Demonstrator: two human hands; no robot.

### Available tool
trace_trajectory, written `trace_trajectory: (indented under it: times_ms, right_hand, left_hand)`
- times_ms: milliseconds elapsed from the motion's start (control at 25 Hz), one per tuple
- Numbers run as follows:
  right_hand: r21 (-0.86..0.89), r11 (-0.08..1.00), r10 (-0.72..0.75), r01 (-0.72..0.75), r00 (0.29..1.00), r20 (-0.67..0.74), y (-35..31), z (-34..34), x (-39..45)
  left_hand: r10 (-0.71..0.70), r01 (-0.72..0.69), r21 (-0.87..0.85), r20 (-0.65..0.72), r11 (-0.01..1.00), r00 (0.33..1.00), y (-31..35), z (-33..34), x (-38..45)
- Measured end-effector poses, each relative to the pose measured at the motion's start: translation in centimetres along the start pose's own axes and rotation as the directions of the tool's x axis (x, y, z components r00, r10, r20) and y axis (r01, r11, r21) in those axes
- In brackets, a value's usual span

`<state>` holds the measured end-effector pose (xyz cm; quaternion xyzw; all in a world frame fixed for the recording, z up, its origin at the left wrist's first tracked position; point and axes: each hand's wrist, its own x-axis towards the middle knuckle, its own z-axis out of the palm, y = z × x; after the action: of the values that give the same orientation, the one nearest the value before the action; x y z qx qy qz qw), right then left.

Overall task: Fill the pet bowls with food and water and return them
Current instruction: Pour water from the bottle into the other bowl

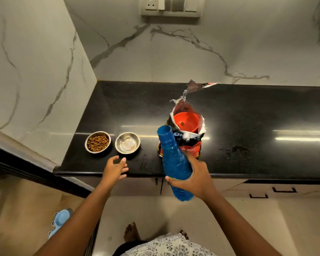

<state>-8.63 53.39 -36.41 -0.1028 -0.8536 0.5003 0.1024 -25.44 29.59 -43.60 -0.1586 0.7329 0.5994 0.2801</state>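
Two steel pet bowls stand side by side on the black counter point(248, 117). The left bowl point(98, 142) holds brown kibble. The right bowl point(127, 142) is shiny inside with no kibble in it. My right hand point(193, 179) grips a blue plastic bottle point(174, 163), uncapped and tilted with its mouth pointing up and to the left, to the right of the bowls. My left hand point(115, 168) hovers open at the counter's front edge, just below the right bowl, not touching it. An opened pet food bag point(188, 137) stands behind the bottle with a red scoop point(186, 121) inside.
A marble wall closes the counter on the left and at the back, with a socket panel point(171, 6) high up. Some spilled liquid point(236, 149) marks the counter to the right. Cabinet drawers point(283, 190) run below. A blue object point(60, 222) lies on the floor at left.
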Motion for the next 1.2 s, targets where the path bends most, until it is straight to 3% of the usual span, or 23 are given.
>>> trace_trajectory:
  times_ms: [280,560,840,1200]
  right_hand:
    - [-0.308,0.936,0.233,-0.171,0.956,0.177,-1.6,5.7,5.1]
    - [-0.534,0.814,0.380,-0.230,0.906,0.189,-1.9,7.9,6.8]
    - [-0.685,0.688,0.473,-0.240,0.864,0.172,-2.3,8.2,6.5]
    - [-0.740,0.628,0.527,-0.242,0.831,0.175,-1.9,8.6,5.5]
  left_hand:
    - [0.031,-0.032,0.025,0.044,0.999,0.999,2.1,-1.0,4.7]
    - [0.114,-0.120,0.072,0.091,0.990,0.989,2.0,-1.3,7.3]
    - [0.169,-0.179,0.068,0.139,0.981,0.976,2.4,-2.5,7.3]
    - [0.163,-0.181,0.086,0.189,0.980,0.968,1.6,-3.8,7.5]
